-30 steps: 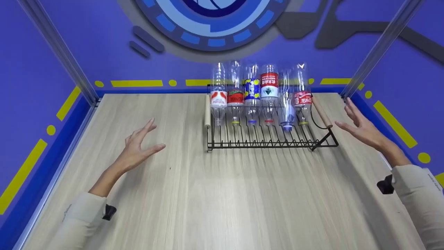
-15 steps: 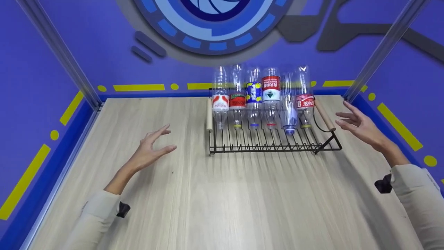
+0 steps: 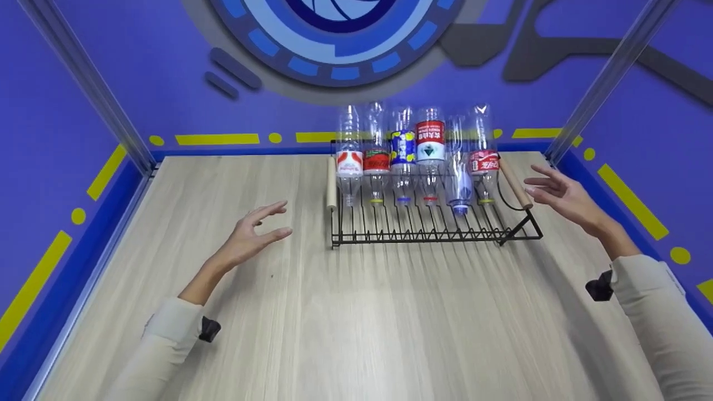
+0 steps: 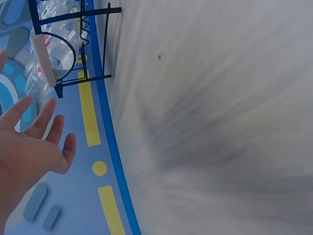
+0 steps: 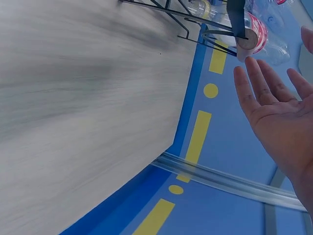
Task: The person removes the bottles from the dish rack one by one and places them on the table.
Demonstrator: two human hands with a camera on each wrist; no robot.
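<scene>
A black wire rack (image 3: 418, 240) with a wooden handle (image 3: 331, 182) at its left end and another wooden handle (image 3: 515, 182) at its right end stands at the back of the table. Several plastic bottles lie in it with their necks toward me, among them one with a red and white label (image 3: 430, 140) and one with a blue and yellow label (image 3: 403, 147). My left hand (image 3: 248, 239) hovers left of the rack, fingers extended and thumb apart, holding nothing. Just off the right handle, my right hand (image 3: 571, 201) is held with relaxed fingers, also holding nothing.
The wood-grain table (image 3: 379, 334) runs up to a blue printed back wall (image 3: 167, 72) close behind the rack. Blue side panels meet it at metal posts (image 3: 607, 83) in both back corners.
My left hand has moved right, toward the rack's left handle. My right hand has shifted left, closer to the right handle. Rack and bottles stay where they were on the table.
</scene>
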